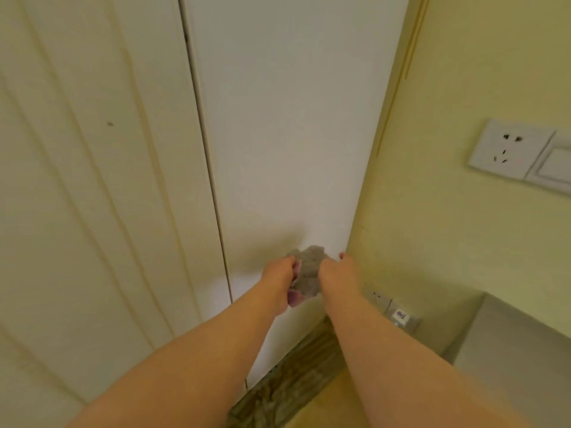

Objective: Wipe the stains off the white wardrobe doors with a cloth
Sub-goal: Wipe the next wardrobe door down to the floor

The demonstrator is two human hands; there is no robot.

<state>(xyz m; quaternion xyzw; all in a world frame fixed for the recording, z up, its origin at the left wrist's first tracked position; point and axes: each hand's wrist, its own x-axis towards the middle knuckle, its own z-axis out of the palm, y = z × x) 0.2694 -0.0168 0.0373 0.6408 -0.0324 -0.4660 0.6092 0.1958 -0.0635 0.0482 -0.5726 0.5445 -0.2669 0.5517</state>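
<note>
Both bare forearms reach in from the bottom edge. The left hand (279, 270) and right hand (338, 271) each clench a crumpled grey cloth (309, 268) with a pink patch, bunched between them low against the smooth white wardrobe door (293, 134). Just to the right, that door's edge meets a yellow wall (463, 72). To the left, a narrow dark gap parts it from a grooved door (77, 180) bearing a dark speck (109, 123). A low socket (378, 298) sits beside a sticker (401, 315) whose blue writing is unreadable.

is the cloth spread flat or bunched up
Bunched up: the cloth is a crumpled grey wad gripped by the left hand, right hand beside it.
</note>
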